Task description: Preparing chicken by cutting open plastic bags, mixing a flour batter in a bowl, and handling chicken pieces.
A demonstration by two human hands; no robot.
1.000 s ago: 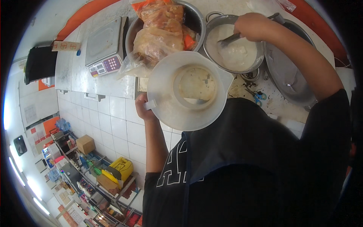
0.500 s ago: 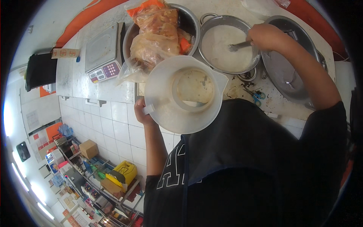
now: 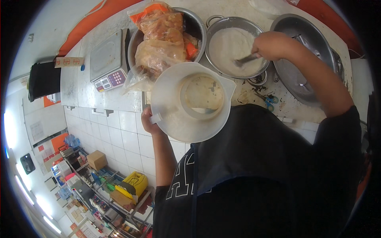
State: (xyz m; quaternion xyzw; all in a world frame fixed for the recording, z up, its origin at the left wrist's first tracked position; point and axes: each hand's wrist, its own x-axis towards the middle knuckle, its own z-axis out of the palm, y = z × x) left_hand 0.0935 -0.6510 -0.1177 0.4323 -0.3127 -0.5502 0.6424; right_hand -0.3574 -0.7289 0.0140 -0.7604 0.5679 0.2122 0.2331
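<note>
My left hand (image 3: 148,121) is closed round the handle of a large translucent plastic jug (image 3: 164,115), whose wide mouth faces up. The jug looks nearly bare inside, with a stained, spotted base. Over the two-handled metal pot (image 3: 257,26), my right hand (image 3: 272,45) grips a grey stirring utensil (image 3: 247,59). Its lower end dips into thick white batter (image 3: 227,47), so its shape there is hidden. Behind the jug, a steel bowl (image 3: 200,23) holds plastic bags of orange-brown marinated meat (image 3: 162,27).
Right of the pot stands a wide metal basin (image 3: 295,85) with some greyish liquid and metal utensils. Blue-handled scissors (image 3: 270,102) lie on the stained counter near my body. A weighing scale (image 3: 107,59) sits at the left. Cluttered shelving (image 3: 115,178) stands beyond the tiled counter side.
The utensil in my right hand has moved a little nearer to me and left through the batter. My left hand keeps its hold on the jug, which has hardly shifted.
</note>
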